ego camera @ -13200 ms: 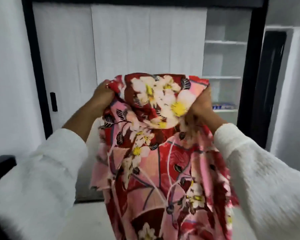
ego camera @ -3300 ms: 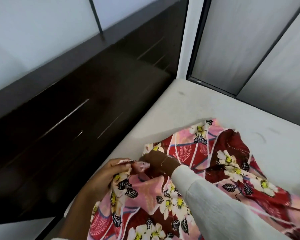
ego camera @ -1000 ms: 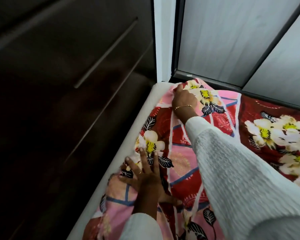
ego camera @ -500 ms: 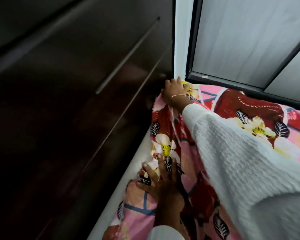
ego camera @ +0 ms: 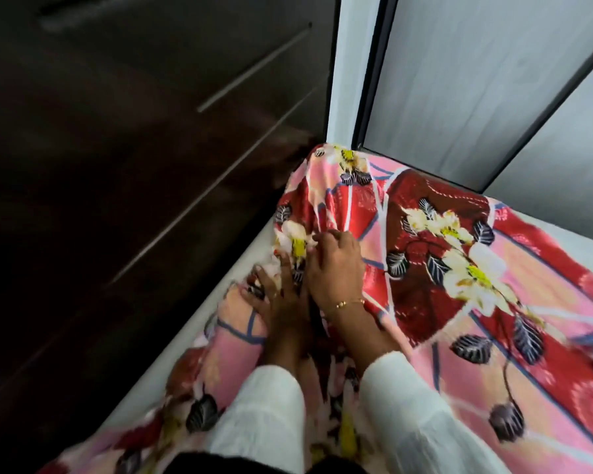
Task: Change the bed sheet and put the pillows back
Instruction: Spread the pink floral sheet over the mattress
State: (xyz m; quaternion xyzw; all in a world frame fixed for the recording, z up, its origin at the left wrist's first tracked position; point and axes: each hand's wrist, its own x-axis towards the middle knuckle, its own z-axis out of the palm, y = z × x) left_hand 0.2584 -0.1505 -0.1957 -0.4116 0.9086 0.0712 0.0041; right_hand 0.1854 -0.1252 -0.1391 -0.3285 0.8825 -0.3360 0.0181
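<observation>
Floral red-pink bed sheet [ego camera: 435, 268] spread over pale mattress [ego camera: 199, 336], pulled up to far corner by white post [ego camera: 339, 70] and grey sliding panels [ego camera: 466, 80]. Both hands side by side near mattress's left edge. Left hand [ego camera: 278, 299] flat on sheet, fingers [ego camera: 254, 290] spread, pressing. Right hand [ego camera: 336, 265] just beside it, gold bracelet [ego camera: 344, 304] at wrist, fingers [ego camera: 322, 239] curled, bunching fold of sheet; exact grip blurred. White sleeves [ego camera: 421, 415] on both arms. Dark wood headboard [ego camera: 134, 148] at left.
</observation>
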